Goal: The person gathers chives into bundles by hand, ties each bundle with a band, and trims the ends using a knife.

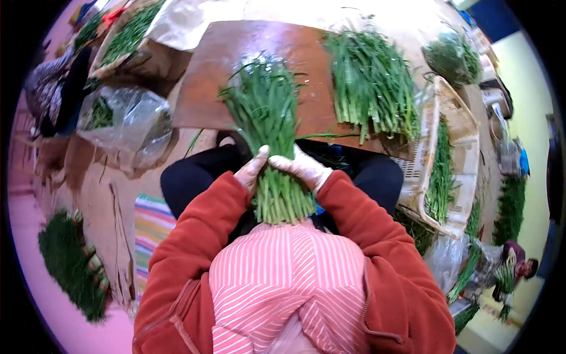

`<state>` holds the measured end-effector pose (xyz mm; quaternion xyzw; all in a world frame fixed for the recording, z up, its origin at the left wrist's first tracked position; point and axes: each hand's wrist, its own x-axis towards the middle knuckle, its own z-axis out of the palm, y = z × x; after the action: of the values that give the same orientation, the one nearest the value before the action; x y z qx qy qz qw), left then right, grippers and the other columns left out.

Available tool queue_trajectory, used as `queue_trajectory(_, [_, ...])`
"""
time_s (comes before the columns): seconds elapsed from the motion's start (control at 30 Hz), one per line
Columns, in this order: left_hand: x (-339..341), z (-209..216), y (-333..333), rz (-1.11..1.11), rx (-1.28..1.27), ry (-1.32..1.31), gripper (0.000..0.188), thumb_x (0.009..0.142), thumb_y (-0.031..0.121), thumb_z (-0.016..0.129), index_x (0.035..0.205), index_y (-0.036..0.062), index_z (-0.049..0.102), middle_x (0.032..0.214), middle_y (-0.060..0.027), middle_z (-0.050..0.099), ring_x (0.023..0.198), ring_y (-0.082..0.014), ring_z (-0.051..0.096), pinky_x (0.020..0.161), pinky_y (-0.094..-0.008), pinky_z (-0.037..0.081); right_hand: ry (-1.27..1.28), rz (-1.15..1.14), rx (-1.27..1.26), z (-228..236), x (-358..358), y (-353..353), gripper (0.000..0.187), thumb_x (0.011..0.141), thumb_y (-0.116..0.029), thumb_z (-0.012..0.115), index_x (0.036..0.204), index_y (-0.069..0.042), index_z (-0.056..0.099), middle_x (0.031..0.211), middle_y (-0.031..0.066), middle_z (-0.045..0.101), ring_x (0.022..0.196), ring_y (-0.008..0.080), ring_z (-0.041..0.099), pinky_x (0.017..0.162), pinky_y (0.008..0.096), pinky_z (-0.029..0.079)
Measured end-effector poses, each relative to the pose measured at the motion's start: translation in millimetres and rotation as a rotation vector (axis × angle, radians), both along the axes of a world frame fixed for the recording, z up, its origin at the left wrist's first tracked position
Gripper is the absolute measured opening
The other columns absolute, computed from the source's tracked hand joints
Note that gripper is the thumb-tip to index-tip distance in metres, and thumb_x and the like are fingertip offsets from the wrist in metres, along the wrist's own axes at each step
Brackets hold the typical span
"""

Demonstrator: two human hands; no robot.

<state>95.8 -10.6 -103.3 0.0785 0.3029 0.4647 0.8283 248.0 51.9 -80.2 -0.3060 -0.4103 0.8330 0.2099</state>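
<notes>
left hand (253, 168): clamped on the left flank of a bundle of green stalks (268, 106), thumb on top, fingertips out of sight. probable fault: outer stalks slipping free, should the grip slacken; no tie is visible.

bundle: between both hands, above the lap; pale cut ends near the striped garment (289, 259), leafy tops over the board. probable fault: tops splaying or bending, being loose.

right hand (303, 168): clamped on the right flank, thumb near the left thumb, other fingers partly hidden. probable fault: bruised stalks, from too hard a squeeze.

heap of stalks (374, 82): at the board's right side, cut ends at the near edge. probable fault: some falling, if an elbow catches them.

surface: one brown board (203, 76), glossy, wet-looking in patches.

room, left to right: dark green bundles (71, 259) on the floor; a person (50, 91), partly cut off by the rim; clear plastic bag (135, 124) with greens inside; basket of greens (132, 38) beyond it; striped mat (150, 227), multicoloured, beside the left sleeve; pale plastic crate (466, 135), slatted, long greens within; co-worker (516, 262) at far right, with a bunch of stalks; pale yellow-green wall (519, 71).
</notes>
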Motion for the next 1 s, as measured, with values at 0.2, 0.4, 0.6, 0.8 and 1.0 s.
queue_trajectory(0.2, [1.9, 3.0, 0.5, -0.042, 0.019, 0.07, 0.078, 0.078, 0.057, 0.06, 0.136, 0.0117, 0.037, 0.131, -0.0108, 0.048, 0.116, -0.0256, 0.05, 0.099, -0.0439, 0.041, 0.034, -0.053, 0.049, 1.7, -0.7, 1.4, 0.085, 0.073, -0.021, 0.078, 0.139, -0.01, 0.026, 0.133, 0.0049, 0.042, 0.122, 0.0168, 0.038, 0.103, 0.0334, 0.031])
queue_trajectory(0.4, [-22.4, 47.3, 44.2, -0.028, 0.406, 0.453, 0.057, 0.084, 0.032, 0.06, 0.128, 0.0013, 0.043, 0.118, -0.0067, 0.054, 0.107, -0.0153, 0.051, 0.093, -0.0318, 0.041, 0.154, -0.188, 0.27, 47.6, -16.0, 26.3, 0.071, 0.071, -0.019, 0.08, 0.129, -0.009, 0.041, 0.119, 0.0018, 0.054, 0.108, 0.0134, 0.049, 0.094, 0.0308, 0.04])
queue_trajectory(0.6, [-68.2, 102.9, 136.8, -0.037, 0.782, 0.718, 0.052, 0.076, 0.013, 0.072, 0.122, 0.0022, 0.051, 0.116, -0.0056, 0.057, 0.102, -0.0154, 0.054, 0.091, -0.0306, 0.044, 0.184, -0.047, 0.689, 98.6, -32.2, 115.4, 0.072, 0.065, -0.013, 0.083, 0.125, -0.004, 0.046, 0.115, 0.0034, 0.057, 0.101, 0.0156, 0.054, 0.088, 0.0323, 0.046])
queue_trajectory(0.8, [-96.8, 40.8, 191.9, -0.058, 0.561, 0.688, 0.041, 0.08, 0.014, 0.069, 0.118, 0.0034, 0.057, 0.116, -0.0045, 0.059, 0.104, -0.0162, 0.054, 0.091, -0.031, 0.043, -0.258, 0.179, 1.079, 58.3, -36.9, 176.5, 0.065, 0.065, -0.035, 0.08, 0.117, -0.005, 0.056, 0.114, 0.014, 0.058, 0.102, 0.028, 0.054, 0.091, 0.0392, 0.043])
queue_trajectory(1.0, [-106.9, -16.1, 204.8, -0.055, 0.782, 0.9, 0.043, 0.081, 0.017, 0.069, 0.119, 0.0025, 0.056, 0.117, -0.0063, 0.059, 0.105, -0.0177, 0.054, 0.094, -0.0325, 0.043, -0.354, 0.187, 1.302, 24.4, -30.1, 183.4, 0.06, 0.068, -0.032, 0.079, 0.117, -0.005, 0.057, 0.111, 0.0113, 0.06, 0.1, 0.0244, 0.056, 0.089, 0.0366, 0.045])
